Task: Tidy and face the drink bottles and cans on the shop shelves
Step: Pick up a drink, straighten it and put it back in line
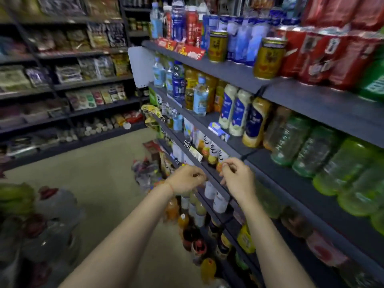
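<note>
Dark grey drink shelves (307, 100) run along my right. Two gold cans (268, 58) stand at the top shelf's front edge, beside red cans (324, 57). One shelf down are white bottles with blue labels (234, 113) and green bottles (324, 152). My left hand (185, 179) and my right hand (236, 177) hover side by side in front of a lower shelf edge (216, 179), fingers loosely curled, nothing visibly held. Small white and orange bottles (212, 150) stand just behind my hands. The picture is blurred.
Snack shelves (83, 80) line the far left wall. Large water jugs with red caps (52, 215) stand on the floor at my lower left. A pile of bags (145, 171) lies on the beige floor (99, 173) by the shelf foot.
</note>
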{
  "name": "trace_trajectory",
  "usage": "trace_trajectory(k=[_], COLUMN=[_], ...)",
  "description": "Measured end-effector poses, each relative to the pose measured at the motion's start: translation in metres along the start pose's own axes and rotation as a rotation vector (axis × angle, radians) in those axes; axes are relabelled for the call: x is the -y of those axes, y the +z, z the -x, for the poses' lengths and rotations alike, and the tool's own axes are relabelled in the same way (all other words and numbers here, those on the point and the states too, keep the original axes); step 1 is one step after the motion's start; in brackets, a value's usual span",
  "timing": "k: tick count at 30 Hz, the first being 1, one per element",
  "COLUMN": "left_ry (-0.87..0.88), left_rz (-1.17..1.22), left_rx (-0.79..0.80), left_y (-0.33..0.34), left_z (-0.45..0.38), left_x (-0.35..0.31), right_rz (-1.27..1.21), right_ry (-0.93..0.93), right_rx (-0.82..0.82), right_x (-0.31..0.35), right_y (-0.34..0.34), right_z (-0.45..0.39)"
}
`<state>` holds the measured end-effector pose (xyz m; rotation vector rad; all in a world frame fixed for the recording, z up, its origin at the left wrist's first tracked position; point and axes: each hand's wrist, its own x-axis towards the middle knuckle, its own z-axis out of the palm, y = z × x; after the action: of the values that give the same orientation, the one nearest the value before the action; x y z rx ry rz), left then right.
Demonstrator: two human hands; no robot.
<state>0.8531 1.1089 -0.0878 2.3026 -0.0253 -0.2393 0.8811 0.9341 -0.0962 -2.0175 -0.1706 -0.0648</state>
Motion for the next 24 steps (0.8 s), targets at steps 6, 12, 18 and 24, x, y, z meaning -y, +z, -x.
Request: trace_trajectory(k=[6, 12, 18, 24], left_ry=[0.006, 0.062, 0.082, 0.049], left_rz=[0.123, 0.260, 0.400, 0.620], left_rx=[-0.226, -0.263, -0.136, -0.002], left_y=[-0.087, -0.141, -0.188, -0.210], left_z=[-0.101, -0.205, -0.300, -0.355], left_x=[0.025, 0.064, 0.104, 0.115], right_rz=[0.006, 0.111, 0.097, 0.010], right_ry=[-0.044, -0.033, 0.144, 0.213], right_rx=[-0.014, -0.050, -0.284, -0.451], right_x=[0.036, 0.050, 0.047, 0.040], right_y=[0.056, 0.109, 0.164, 0.186], right_z=[-0.128, -0.236, -0.333, -0.374])
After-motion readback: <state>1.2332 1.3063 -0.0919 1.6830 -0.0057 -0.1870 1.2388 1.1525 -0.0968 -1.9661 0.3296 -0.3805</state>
